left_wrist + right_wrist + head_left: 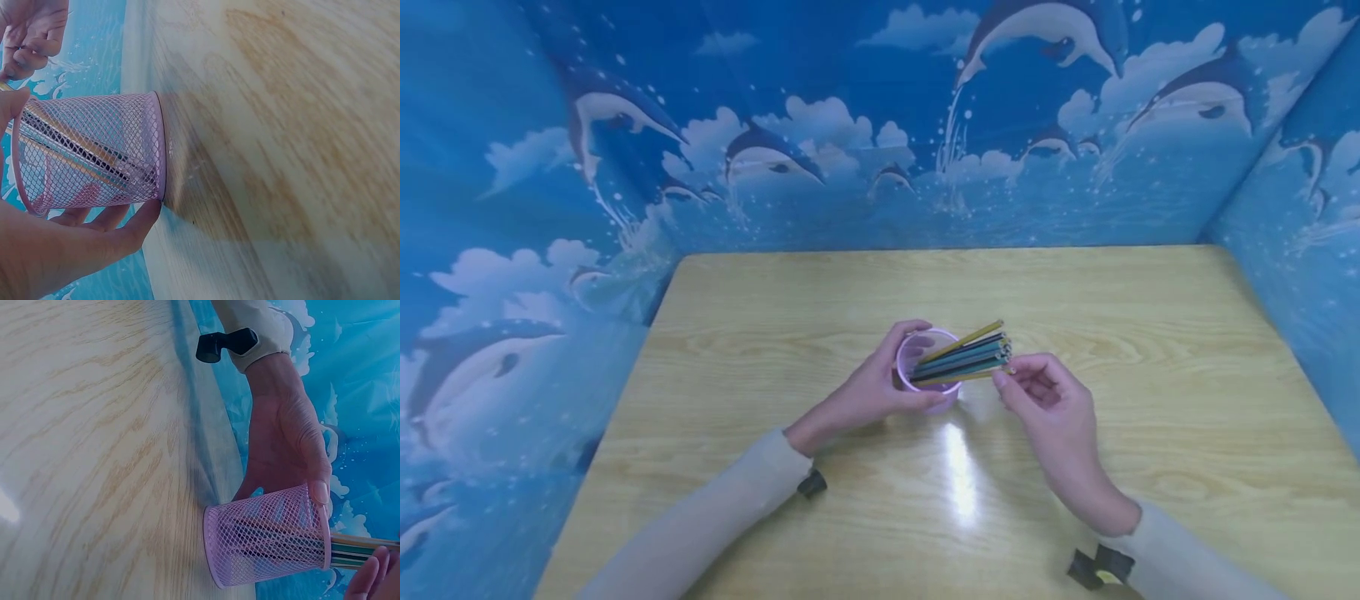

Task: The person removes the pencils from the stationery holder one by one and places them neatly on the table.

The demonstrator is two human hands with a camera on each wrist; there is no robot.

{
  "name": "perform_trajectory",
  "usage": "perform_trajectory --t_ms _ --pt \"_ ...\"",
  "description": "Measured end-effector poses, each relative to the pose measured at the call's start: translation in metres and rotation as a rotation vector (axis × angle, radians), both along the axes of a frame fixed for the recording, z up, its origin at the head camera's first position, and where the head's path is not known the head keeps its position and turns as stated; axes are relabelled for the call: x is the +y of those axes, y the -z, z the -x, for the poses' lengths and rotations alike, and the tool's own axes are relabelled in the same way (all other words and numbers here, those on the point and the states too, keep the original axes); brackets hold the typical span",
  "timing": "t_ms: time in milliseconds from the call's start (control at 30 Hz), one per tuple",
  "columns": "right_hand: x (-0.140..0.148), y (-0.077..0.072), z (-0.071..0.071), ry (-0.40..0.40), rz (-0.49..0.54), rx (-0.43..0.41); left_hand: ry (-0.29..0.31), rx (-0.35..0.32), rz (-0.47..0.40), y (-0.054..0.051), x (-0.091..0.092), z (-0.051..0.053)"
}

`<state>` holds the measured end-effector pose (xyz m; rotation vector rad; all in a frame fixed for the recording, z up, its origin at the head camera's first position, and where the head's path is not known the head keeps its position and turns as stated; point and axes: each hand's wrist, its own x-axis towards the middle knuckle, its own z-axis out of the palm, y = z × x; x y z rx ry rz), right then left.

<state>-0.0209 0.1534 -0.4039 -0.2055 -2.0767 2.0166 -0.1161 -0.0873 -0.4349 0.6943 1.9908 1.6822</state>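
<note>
A pink mesh pencil cup (134, 119) stands with its base at the tabletop. My left hand (880, 383) grips it from the left side, the thumb on the near side and the fingers around the far side. A bundle of pencils (966, 358), in dark, teal and yellow colours, leans out over the cup's right rim. At their outer ends, my right hand (1056, 412) pinches the end of a yellowish pencil between thumb and forefinger. In the right wrist view the pencils' lower parts show through the mesh, while the right fingertips (369, 575) are partly cut off.
The light wood-grain table (790, 300) spreads around both hands, with a bright reflection near the cup. A blue curtain with dolphins (850, 200) hangs along the back and both sides. Dark clips (1101, 567) sit by the sleeves.
</note>
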Motion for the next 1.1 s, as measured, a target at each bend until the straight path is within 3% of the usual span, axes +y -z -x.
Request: perform_trajectory --t_ms 167,333,567,767,900,1000,1100 --pt "0.005 -0.003 -0.004 0.043 0.068 0.107 -0.001 -0.021 0.008 0.0 0.0 -0.001" --pt "0.012 -0.007 -0.001 0.049 0.196 0.306 -0.002 -0.04 0.007 0.001 0.001 -0.001" --pt "0.024 -0.014 0.009 -0.013 0.414 0.517 -0.016 -0.022 0.007 0.002 0.0 -0.002" --pt "0.037 -0.029 0.015 -0.046 0.57 0.598 0.004 -0.004 0.039 0.002 -0.001 -0.002" --pt "0.045 -0.036 0.021 -0.043 0.672 0.633 0.015 -0.031 0.009 0.0 -0.001 -0.001" --pt "0.051 -0.038 0.027 -0.027 0.681 0.636 0.023 -0.054 -0.013 0.001 -0.001 0.0" --pt "0.058 -0.037 0.036 -0.021 0.624 0.593 0.028 -0.062 -0.022 0.002 -0.001 0.001"
